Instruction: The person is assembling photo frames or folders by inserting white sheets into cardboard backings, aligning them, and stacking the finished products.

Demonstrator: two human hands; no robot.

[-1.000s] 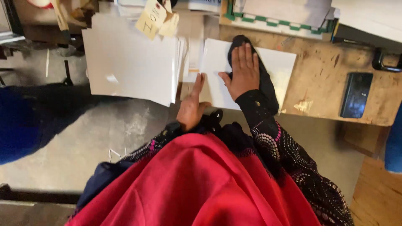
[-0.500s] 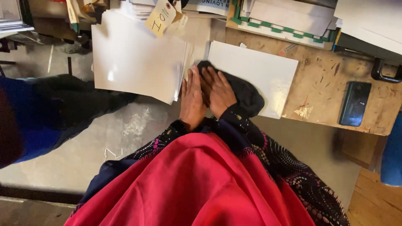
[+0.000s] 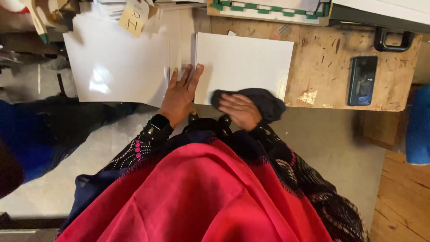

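A white glossy sheet (image 3: 244, 62) lies flat on the worn wooden table (image 3: 327, 67). My right hand (image 3: 241, 110) presses a dark cloth (image 3: 264, 101) against the sheet's near edge, with the fingers over the cloth. My left hand (image 3: 181, 92) lies flat, fingers spread, on the left edge of that sheet and the right edge of a stack of white sheets (image 3: 118, 62) beside it. A dark watch sits on my left wrist.
A dark phone (image 3: 362, 80) lies on the table's right part. A yellow paper tag (image 3: 133, 18) rests on top of the stack. Green-and-white bordered boards (image 3: 268, 8) lie at the back. A black clamp (image 3: 394, 40) grips the far right edge. Grey floor lies below.
My right hand has dragged the cloth from the sheet's far left part down to its near edge. My left hand has moved up and spread flat between the sheet and the stack.
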